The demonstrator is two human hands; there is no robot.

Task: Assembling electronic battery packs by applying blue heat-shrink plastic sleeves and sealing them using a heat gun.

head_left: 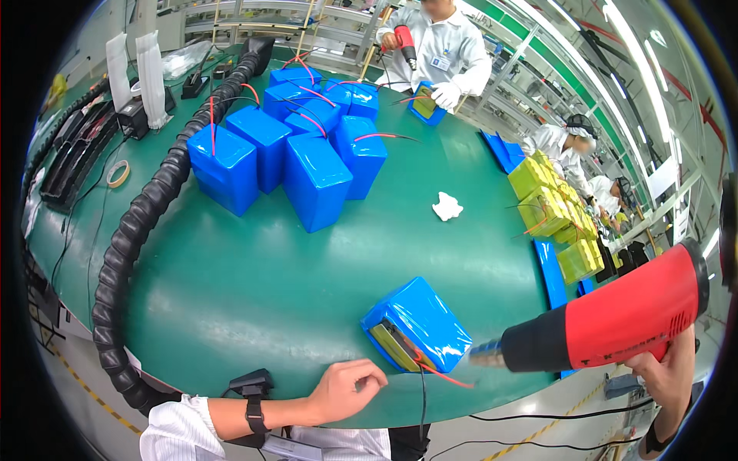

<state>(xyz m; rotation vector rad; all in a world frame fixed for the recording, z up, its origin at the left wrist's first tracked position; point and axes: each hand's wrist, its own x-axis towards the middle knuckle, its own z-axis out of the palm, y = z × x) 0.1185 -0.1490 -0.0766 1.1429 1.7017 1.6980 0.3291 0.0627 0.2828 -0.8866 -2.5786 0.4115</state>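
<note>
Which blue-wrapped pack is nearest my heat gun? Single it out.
The lone blue-wrapped pack between your left hand and the red heat gun in your right hand; the other blue-wrapped packs are farther across the table.

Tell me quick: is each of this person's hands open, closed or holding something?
Left hand: loosely closed, fingers curled, nothing visible in it, near the blue-wrapped block.
Right hand: closed around the red heat gun.
</note>
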